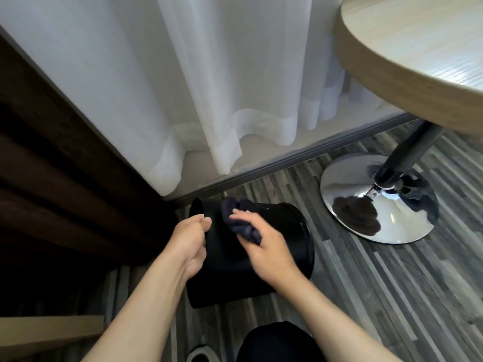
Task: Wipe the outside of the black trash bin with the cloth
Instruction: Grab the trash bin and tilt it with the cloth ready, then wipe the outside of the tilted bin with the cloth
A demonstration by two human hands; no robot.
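The black trash bin [227,265] lies tipped on its side on the striped floor, low in the middle of the view. Its open rim points left and its round base faces right. My left hand [189,239] grips the bin's rim at the left, thumb on top. My right hand [261,246] holds a dark blue cloth [239,218], bunched up and pressed against the bin's upper outer wall. Part of the cloth is hidden under my fingers.
A round wooden table top [407,48] overhangs at the upper right on a dark pole with a shiny chrome base [376,205]. White sheer curtains [209,87] hang behind the bin, a dark brown curtain [52,178] at the left. My dark-clothed knee [277,343] is at the bottom edge.
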